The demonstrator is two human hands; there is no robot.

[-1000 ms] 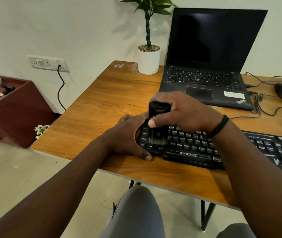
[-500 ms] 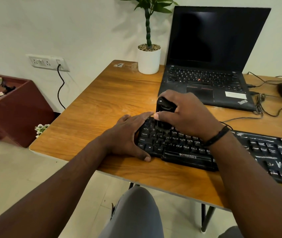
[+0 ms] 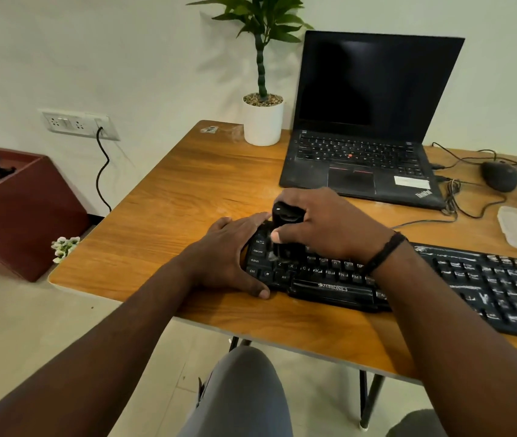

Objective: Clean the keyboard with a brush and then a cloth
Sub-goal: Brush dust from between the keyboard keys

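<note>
Lying across the lower right of the wooden desk [image 3: 162, 216], the black keyboard [image 3: 471, 279] has the brush [image 3: 285, 228] on its left keys, clamped by the right hand [image 3: 326, 225]; the left hand [image 3: 228, 250] cups its left end, fingers relaxed.

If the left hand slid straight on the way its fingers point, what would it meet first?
Probably the black brush held by the right hand: the left hand lies flat at the keyboard's left end, its fingers aimed toward the brush and nearly at it. Depth there is unclear.
</note>
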